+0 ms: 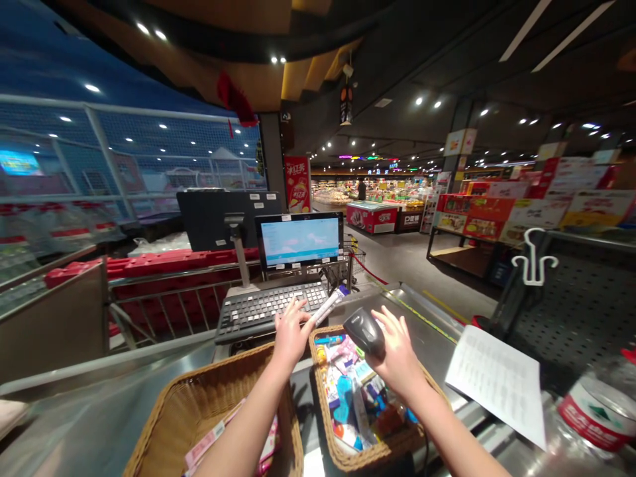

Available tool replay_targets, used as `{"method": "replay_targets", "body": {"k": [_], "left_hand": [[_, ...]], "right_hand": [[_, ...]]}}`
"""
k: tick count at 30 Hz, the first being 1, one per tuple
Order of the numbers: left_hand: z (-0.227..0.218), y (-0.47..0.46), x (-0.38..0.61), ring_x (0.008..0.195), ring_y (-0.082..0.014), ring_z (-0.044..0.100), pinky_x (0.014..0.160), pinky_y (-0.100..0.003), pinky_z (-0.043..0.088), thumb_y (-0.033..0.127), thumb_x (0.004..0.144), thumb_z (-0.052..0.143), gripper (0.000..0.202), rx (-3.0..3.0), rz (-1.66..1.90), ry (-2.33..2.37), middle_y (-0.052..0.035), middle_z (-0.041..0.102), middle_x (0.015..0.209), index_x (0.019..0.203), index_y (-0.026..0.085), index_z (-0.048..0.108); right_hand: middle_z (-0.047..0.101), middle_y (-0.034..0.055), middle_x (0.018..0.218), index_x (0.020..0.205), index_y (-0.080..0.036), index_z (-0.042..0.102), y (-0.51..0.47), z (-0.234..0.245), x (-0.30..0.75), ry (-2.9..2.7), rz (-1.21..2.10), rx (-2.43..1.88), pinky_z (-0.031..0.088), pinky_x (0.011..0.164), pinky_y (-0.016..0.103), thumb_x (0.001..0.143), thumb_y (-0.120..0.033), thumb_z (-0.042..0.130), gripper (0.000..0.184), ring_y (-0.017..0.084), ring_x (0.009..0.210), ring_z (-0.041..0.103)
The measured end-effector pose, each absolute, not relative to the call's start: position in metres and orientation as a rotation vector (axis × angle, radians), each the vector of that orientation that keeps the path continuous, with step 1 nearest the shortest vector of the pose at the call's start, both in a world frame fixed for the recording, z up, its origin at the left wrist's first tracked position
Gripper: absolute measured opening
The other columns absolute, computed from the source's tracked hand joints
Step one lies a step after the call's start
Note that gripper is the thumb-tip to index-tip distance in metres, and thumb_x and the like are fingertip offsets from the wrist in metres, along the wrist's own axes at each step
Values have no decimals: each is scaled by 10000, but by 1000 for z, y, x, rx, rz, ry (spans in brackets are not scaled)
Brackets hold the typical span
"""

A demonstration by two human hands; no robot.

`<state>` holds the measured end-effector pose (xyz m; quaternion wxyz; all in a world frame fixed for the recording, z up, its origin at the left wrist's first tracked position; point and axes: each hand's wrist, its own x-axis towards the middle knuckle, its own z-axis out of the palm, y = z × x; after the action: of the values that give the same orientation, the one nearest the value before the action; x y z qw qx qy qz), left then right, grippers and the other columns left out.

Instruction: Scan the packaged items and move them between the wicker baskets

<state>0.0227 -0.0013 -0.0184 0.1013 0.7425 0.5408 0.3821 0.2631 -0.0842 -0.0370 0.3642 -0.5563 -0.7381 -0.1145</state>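
Note:
My left hand (291,334) is closed on a slim white and purple tube (330,303), held up between the keyboard and the baskets. My right hand (395,354) grips a dark handheld barcode scanner (364,330), its head turned toward the tube. Below both hands stand two wicker baskets on the steel checkout counter: the left basket (199,397) holds a pink packet or two, and the right basket (325,424) is packed with several small colourful packets.
A black keyboard (271,308) and a lit monitor (299,240) stand behind the baskets. A printed sheet (497,381) lies at the right, beside a bottle (596,407). Red carts sit behind a rail on the left. Store shelves lie beyond.

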Motion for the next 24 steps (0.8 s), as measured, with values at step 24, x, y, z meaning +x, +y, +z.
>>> {"method": "replay_targets", "body": {"k": [24], "left_hand": [[-26, -23, -51, 1423, -298, 283, 1095, -684, 125, 345, 857, 530, 232, 2102, 1161, 1674, -55, 545, 1389, 692, 219, 634]], "right_hand": [[581, 156, 1257, 1165, -154, 607, -96, -30, 202, -2030, -176, -1357, 211, 1099, 650, 704, -226, 569, 468, 381, 1336, 385]]}}
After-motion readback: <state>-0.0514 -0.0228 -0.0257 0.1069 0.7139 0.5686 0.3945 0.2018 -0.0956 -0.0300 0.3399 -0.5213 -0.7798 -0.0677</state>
